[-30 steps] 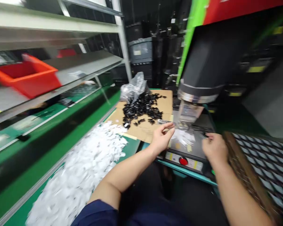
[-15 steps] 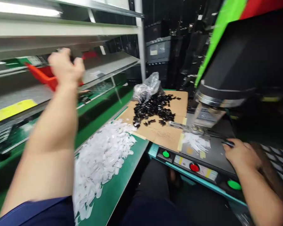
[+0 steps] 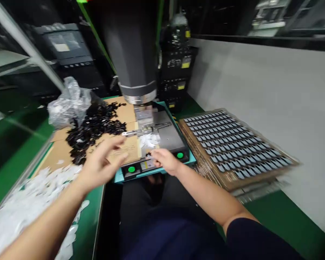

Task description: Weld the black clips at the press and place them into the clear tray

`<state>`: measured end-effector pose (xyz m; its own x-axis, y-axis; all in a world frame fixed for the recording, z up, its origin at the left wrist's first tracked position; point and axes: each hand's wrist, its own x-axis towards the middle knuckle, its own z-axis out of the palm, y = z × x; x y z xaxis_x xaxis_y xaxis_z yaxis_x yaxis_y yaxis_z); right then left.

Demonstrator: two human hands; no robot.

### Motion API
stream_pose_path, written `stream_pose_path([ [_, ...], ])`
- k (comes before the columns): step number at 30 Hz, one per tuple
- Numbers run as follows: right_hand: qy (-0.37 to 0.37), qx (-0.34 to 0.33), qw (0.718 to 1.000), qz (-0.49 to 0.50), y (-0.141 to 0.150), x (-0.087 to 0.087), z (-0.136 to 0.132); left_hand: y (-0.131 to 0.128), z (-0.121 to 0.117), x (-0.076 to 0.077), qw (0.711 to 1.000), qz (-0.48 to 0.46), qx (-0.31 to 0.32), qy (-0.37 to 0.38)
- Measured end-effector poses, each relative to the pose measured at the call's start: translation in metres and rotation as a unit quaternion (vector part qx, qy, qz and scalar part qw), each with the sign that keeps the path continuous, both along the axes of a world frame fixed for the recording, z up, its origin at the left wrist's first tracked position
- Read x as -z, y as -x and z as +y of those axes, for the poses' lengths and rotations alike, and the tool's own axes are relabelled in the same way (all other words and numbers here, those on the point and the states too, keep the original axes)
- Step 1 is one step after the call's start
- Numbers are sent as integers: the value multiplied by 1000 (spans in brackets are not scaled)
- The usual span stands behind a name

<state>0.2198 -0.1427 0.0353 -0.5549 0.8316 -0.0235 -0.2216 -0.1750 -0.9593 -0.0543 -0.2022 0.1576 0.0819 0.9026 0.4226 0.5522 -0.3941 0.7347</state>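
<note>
My left hand (image 3: 103, 162) hovers over the cardboard sheet (image 3: 124, 150), fingers spread and nothing seen in them. My right hand (image 3: 165, 160) is closed in a pinch on a small black piece (image 3: 148, 155), at the front edge of the machine base (image 3: 174, 139). Beyond it, a metal fixture (image 3: 144, 130) lies across the base beneath the dark machine head (image 3: 139, 86). A small heap of white pieces (image 3: 148, 141) rests in front of the fixture. To the left, many black parts (image 3: 94, 126) are piled on the cardboard.
Flat white pieces (image 3: 18, 202) cover the green table at left. A clear plastic bag (image 3: 70, 104) sits behind the black parts. At right stands a tray (image 3: 233, 144) with rows of grey-blue parts. Green buttons (image 3: 131, 169) are on the machine's front.
The view has swung right. My left hand, raised at the shelf by the red bin half a second ago, is now over the cardboard. My right hand has moved to the base's front edge.
</note>
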Motion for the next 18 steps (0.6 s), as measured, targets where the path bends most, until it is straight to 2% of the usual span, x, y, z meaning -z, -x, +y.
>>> stream_pose_path([
  [1,18,-21,999,23,0,1,-14,-30,1,24,995,-51,66,56],
  [3,46,-18,998,48,-7,5,-33,-80,1,65,972,-139,137,133],
  [5,42,26,998,35,-23,10,-44,-113,0,94,961,-168,153,155],
  [6,15,67,998,8,-33,12,-49,-123,1,104,961,-174,148,159],
  [8,-89,165,979,-85,-53,15,-59,-137,0,120,952,-207,127,185],
  [9,-154,206,956,-140,-61,16,-64,-142,-1,126,941,-240,116,208],
  [10,-218,233,928,-191,-68,16,-70,-147,-3,131,924,-281,107,238],
  [12,-313,234,879,-272,-75,17,-81,-155,-11,140,883,-348,103,299],
  [15,-376,210,834,-344,-78,23,-95,-165,-26,151,846,-379,115,357],
  [18,-362,229,807,-407,-95,31,-105,-167,-39,163,838,-370,124,381],
])
